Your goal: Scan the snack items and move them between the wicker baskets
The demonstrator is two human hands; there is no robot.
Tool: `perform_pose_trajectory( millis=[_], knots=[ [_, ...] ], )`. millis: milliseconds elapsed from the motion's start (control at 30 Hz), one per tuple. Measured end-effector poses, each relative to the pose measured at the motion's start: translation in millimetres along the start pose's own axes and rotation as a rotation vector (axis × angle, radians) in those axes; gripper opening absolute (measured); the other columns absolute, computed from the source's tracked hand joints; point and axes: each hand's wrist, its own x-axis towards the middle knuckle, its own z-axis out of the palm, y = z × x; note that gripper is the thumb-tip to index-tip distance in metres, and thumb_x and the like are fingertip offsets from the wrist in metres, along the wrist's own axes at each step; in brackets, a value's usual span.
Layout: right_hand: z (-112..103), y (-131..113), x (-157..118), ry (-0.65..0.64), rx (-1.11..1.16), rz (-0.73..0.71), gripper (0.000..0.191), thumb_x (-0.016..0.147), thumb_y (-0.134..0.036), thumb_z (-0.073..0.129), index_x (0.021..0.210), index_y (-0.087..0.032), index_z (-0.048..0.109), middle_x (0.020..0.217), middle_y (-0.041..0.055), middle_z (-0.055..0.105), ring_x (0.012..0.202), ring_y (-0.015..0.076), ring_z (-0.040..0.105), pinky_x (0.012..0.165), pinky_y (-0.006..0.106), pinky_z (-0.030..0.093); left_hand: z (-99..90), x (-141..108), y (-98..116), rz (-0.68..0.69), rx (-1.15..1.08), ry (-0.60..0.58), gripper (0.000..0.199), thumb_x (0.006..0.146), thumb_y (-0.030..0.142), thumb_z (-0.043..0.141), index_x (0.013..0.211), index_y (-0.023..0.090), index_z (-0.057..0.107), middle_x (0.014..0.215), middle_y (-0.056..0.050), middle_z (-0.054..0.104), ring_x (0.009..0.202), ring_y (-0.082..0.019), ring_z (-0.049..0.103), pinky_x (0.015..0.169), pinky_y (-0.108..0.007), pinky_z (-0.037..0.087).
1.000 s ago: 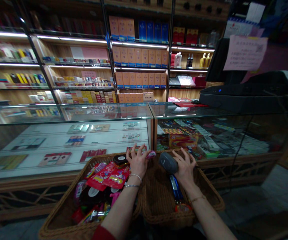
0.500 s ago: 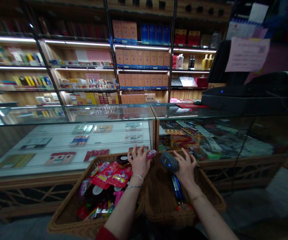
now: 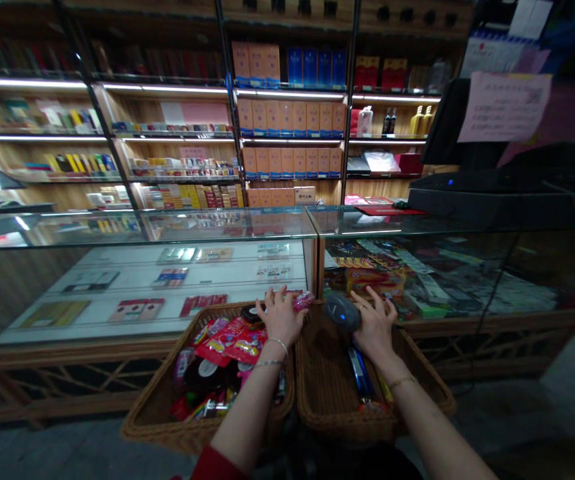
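Note:
Over the far right part of the left wicker basket (image 3: 142, 408), my left hand (image 3: 281, 320) grips a small pink candy packet (image 3: 303, 301) in clear wrapping at its thumb side. That basket holds red candy bags (image 3: 234, 341), dark round tubs with white labels (image 3: 207, 371) and other bright packets. My right hand (image 3: 374, 328) is closed round a dark grey barcode scanner (image 3: 342, 311) with a blue light, its head turned toward the pink packet. Below it, in the right wicker basket (image 3: 320, 373), lies a long blue packet (image 3: 360, 375) with something orange at its near end.
Behind the baskets runs a glass display counter (image 3: 247, 227) with flat packs inside. A dark register with a monitor (image 3: 447, 127) stands on its right end, a pink paper (image 3: 504, 107) hung on it. Shelves of boxed goods (image 3: 292, 119) line the back wall.
The whole view has shifted slightly, so things appear a little further right. Both hands keep their grip on the packet and scanner, with little movement over the baskets.

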Motion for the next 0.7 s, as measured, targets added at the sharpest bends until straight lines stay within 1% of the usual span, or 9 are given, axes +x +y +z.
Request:
perform_pose_trajectory(
  millis=[167, 300, 500, 600, 700],
  knots=[
    [0, -8, 1, -0.007, 0.005, -0.011, 0.026, 0.075, -0.01, 0.049, 0.087, -0.022, 0.069, 0.122, 0.0055, 0.071, 0.134, 0.0291, 0.042, 0.109, 0.054, 0.016, -13.6, -1, -18, -0.052, 0.026, 0.006, 0.034, 0.079, 0.045, 0.068, 0.109, 0.028, 0.069, 0.142, -0.008, 0.056, 0.141, -0.037, 0.033, 0.112, -0.069, 0.019],
    [3, -12, -3, -0.019, -0.002, -0.021, 0.027, 0.075, -0.009, 0.048, 0.086, -0.021, 0.069, 0.121, 0.0043, 0.072, 0.133, 0.029, 0.043, 0.108, 0.053, 0.017, -24.0, -7, -34, -0.11, 0.055, 0.008, 0.035, 0.081, 0.048, 0.064, 0.108, 0.025, 0.07, 0.143, -0.009, 0.056, 0.142, -0.037, 0.032, 0.113, -0.069, 0.018],
    [10, -12, -6, -0.025, -0.005, -0.04, 0.027, 0.075, -0.009, 0.049, 0.086, -0.023, 0.069, 0.123, 0.0018, 0.071, 0.134, 0.0285, 0.042, 0.106, 0.053, 0.016, -39.1, -17, -42, -0.221, 0.085, -0.04, 0.039, 0.085, 0.052, 0.054, 0.107, 0.024, 0.071, 0.145, -0.01, 0.054, 0.143, -0.036, 0.03, 0.114, -0.069, 0.017],
    [12, -12, -7, -0.026, -0.006, -0.049, 0.026, 0.075, -0.01, 0.049, 0.087, -0.023, 0.069, 0.123, 0.0016, 0.071, 0.134, 0.0282, 0.042, 0.107, 0.053, 0.015, -41.9, -21, -46, -0.274, 0.095, -0.049, 0.04, 0.087, 0.052, 0.05, 0.104, 0.023, 0.072, 0.147, -0.009, 0.053, 0.144, -0.036, 0.03, 0.114, -0.07, 0.018],
    [11, -14, -8, -0.028, -0.01, -0.036, 0.027, 0.076, -0.01, 0.048, 0.087, -0.023, 0.069, 0.123, 0.0011, 0.071, 0.134, 0.0276, 0.042, 0.107, 0.053, 0.015, -40.2, -23, -52, -0.309, 0.098, -0.037, 0.043, 0.088, 0.053, 0.047, 0.104, 0.022, 0.072, 0.147, -0.009, 0.052, 0.144, -0.036, 0.028, 0.114, -0.071, 0.016]
  ],
)
